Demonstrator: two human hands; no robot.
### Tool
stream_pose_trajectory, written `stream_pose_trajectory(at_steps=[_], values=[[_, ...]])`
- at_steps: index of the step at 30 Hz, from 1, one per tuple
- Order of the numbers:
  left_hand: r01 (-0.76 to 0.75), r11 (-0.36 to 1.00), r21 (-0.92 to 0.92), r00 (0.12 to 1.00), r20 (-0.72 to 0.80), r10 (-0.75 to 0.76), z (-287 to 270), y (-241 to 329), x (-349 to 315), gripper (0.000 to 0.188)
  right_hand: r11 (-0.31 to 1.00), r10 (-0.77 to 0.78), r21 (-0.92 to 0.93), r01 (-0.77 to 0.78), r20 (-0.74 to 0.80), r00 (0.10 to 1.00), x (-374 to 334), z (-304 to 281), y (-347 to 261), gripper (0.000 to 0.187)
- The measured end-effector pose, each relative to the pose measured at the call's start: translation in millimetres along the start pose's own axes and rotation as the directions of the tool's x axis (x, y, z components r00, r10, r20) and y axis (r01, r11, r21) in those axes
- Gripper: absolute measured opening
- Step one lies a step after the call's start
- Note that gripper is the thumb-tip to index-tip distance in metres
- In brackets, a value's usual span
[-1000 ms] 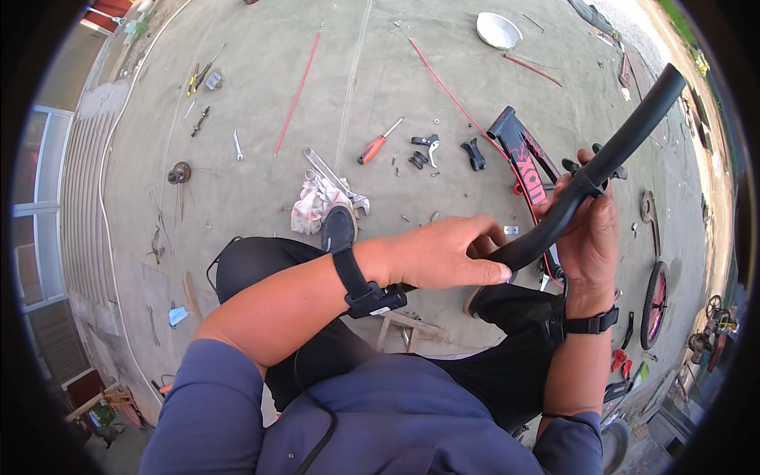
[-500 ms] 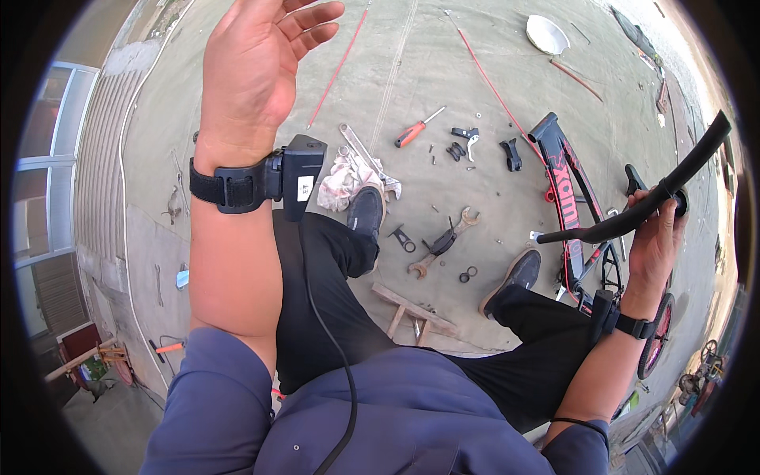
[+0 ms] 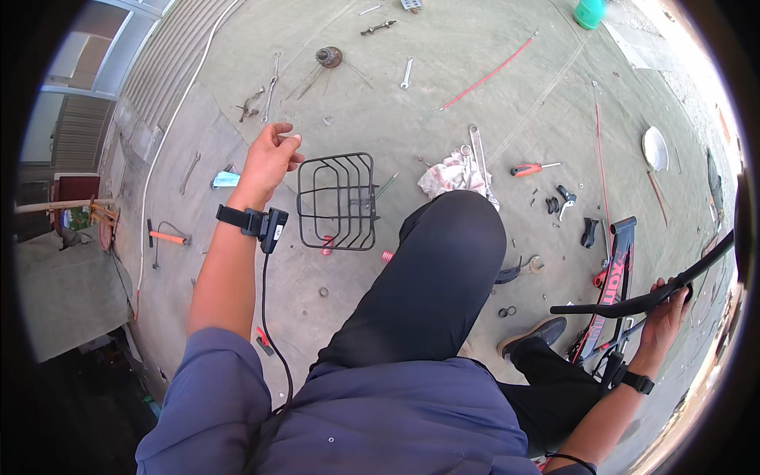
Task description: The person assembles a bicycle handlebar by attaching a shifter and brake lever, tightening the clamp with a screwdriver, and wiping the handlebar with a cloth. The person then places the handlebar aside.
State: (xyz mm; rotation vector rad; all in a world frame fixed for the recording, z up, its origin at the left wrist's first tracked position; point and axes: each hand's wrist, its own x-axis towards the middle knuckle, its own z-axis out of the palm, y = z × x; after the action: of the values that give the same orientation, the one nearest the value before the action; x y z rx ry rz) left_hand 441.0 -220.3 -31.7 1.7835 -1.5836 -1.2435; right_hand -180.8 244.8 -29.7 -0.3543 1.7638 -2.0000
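My right hand [image 3: 663, 323] is wrapped round the middle of a black bicycle handlebar [image 3: 609, 308], held up at the right above a black and red bicycle frame [image 3: 622, 257]. The bar's far right end runs into the dark rim of the picture. My left hand [image 3: 271, 161] is stretched out over the floor with nothing in it, its fingers loosely bent and apart. Nearest to it is a black wire basket [image 3: 339, 214], just to its right. A light blue face mask [image 3: 226, 180] lies to its left.
Several tools lie about: a screwdriver [image 3: 526, 169], a spanner [image 3: 407, 73], and an orange-handled hacksaw [image 3: 169, 237]. A crumpled cloth [image 3: 453, 176] lies beyond my knee. Further off are a white bowl [image 3: 655, 148], a green bucket [image 3: 588, 13] and a wheel hub with spokes [image 3: 328, 57].
My view has swung left, bringing the wire basket, hub and more tools into sight. My left hand has come lower in the picture. The right hand keeps its hold on the handlebar.
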Motion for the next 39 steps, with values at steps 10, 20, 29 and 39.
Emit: stream_pose_trajectory(at_steps=[10, 20, 29, 39], values=[[0.527, 0.850, 0.000, 0.847, -0.078, -0.525, -61.0, -211.0, -83.4, 0.047, 0.994, 0.052, -0.103, -0.037, 0.143, 0.988, 22.4, 75.8, -34.7, 0.051], [0.639, 0.769, -0.008, 0.762, -0.125, -0.635, -55.5, -307.6, -168.9, 0.069, 0.982, 0.090, -0.185, -0.043, 0.258, 0.962, 18.6, 137.9, -58.2, 0.053], [0.659, 0.749, -0.070, 0.701, -0.306, -0.645, -88.7, -341.6, -213.7, 0.087, 0.982, 0.080, -0.190, -0.023, 0.299, 0.951, 15.0, 199.9, -64.6, 0.056], [0.652, 0.738, -0.176, 0.655, -0.359, -0.665, -99.2, -372.3, -248.2, 0.086, 0.989, 0.097, -0.140, -0.040, 0.426, 0.900, 26.9, 219.5, -81.4, 0.053]])
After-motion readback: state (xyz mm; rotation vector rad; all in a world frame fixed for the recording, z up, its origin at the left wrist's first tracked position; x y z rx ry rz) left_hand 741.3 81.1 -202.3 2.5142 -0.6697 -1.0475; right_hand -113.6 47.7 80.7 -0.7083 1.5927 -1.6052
